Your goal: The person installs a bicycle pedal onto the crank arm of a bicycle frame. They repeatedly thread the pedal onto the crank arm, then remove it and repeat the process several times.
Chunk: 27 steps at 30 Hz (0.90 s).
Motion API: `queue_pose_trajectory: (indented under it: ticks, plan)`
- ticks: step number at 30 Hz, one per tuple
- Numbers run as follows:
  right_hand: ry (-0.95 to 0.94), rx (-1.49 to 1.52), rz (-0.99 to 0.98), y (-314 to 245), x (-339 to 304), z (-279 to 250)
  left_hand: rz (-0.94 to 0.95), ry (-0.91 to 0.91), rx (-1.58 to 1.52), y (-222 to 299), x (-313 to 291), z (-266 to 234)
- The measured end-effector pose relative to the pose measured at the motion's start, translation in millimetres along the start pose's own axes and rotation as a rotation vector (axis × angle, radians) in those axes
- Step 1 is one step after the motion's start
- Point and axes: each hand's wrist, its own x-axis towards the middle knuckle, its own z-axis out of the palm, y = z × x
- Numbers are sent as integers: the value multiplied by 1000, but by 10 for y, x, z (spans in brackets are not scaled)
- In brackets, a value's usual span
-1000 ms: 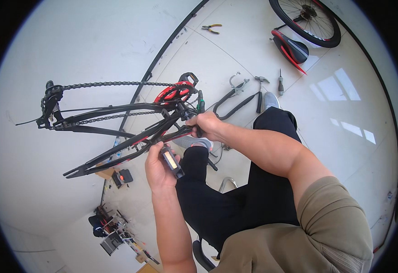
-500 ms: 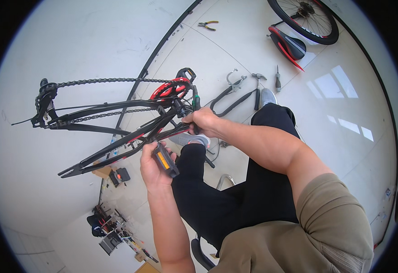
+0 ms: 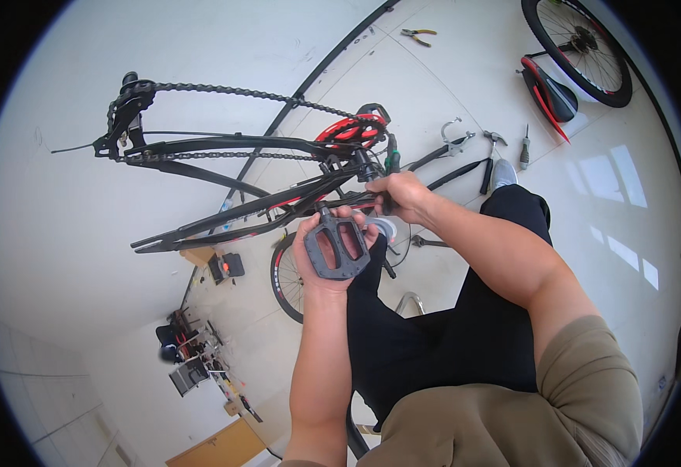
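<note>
A black flat bicycle pedal [image 3: 338, 243] rests across the palm of my left hand [image 3: 315, 257], with fingers curled round its far side. Its threaded end points toward the black bicycle frame [image 3: 278, 194]. My right hand [image 3: 405, 196] is closed on a green-and-black handle [image 3: 393, 159] beside the frame's crank area; my fingers hide the handle's middle. The red chainring [image 3: 348, 131] stands just beyond, with another pedal [image 3: 377, 111] behind it. The chain [image 3: 224, 91] runs from the chainring to the derailleur [image 3: 126, 117] at far left.
On the tiled floor lie a hammer [image 3: 486, 175], a screwdriver [image 3: 525, 150], pliers [image 3: 418, 35] and a black-and-red saddle [image 3: 552, 97] beside a wheel [image 3: 539, 35]. Another wheel [image 3: 280, 289] is partly behind my left arm. A black toolbox [image 3: 224, 268] sits at left.
My left hand has turned the pedal from its narrow edge with the yellow reflector to its broad face. The view has shifted, so the frame and both hands appear farther right.
</note>
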Motion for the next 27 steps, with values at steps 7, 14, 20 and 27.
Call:
queue_pose_trajectory:
  ticks: [7, 14, 20, 27]
  plan:
    - [-19, -14, -1, 22, -18, 51, -5, 43, 11, 2, -62, 23]
    - [-39, 6, -7, 58, -11, 15, 79, 343, 323, 202, -253, 210]
    - [-26, -14, 3, 22, 13, -49, 198, 534, 781, 144, -234, 424]
    - [-4, -12, 8, 16, 40, -54, 86, 437, 902, 346, -223, 379]
